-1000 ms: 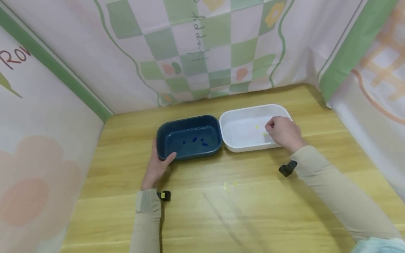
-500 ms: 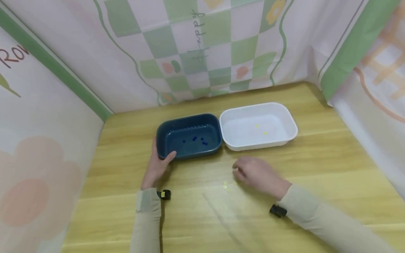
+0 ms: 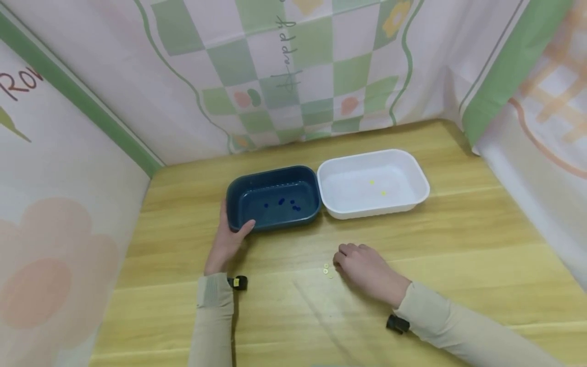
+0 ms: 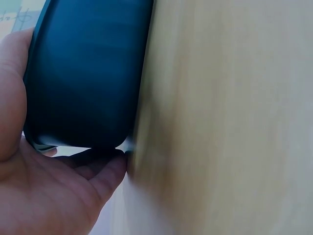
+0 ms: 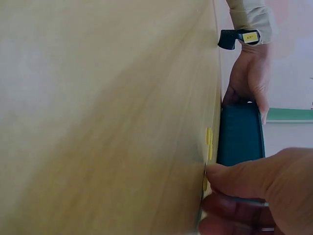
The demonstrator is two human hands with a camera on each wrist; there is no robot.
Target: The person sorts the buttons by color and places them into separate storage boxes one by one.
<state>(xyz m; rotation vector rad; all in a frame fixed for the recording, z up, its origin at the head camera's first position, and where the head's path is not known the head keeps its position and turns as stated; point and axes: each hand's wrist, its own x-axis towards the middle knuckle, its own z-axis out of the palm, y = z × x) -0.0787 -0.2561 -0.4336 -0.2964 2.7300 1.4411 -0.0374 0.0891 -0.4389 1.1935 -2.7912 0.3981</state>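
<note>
My left hand [image 3: 225, 243] grips the left end of a dark blue plastic tray [image 3: 275, 224], thumb at its near rim and fingers round the outer end wall. In the left wrist view, the hand [image 4: 54, 196] wraps the corner of that tray [image 4: 88, 73]. Over the table in front of the white tray [image 3: 373, 209], my right hand [image 3: 369, 270] is low with curled fingers. Its thumb and fingertips pinch a small yellow ring [image 5: 205, 182] at table level, partly hidden. A few more yellow rings [image 3: 325, 271] lie just left of these fingertips.
Several small dark blue pieces [image 3: 282, 202] lie inside the blue tray. Two yellow pieces [image 3: 383, 193] are in the white tray, which stands against the blue one. A patterned curtain [image 3: 316, 76] hangs behind the wooden table [image 3: 275, 316].
My right hand has come out of the white tray, back toward me and left, down to the yellow rings. Two yellow pieces stay in that tray. The left hand has kept its hold.
</note>
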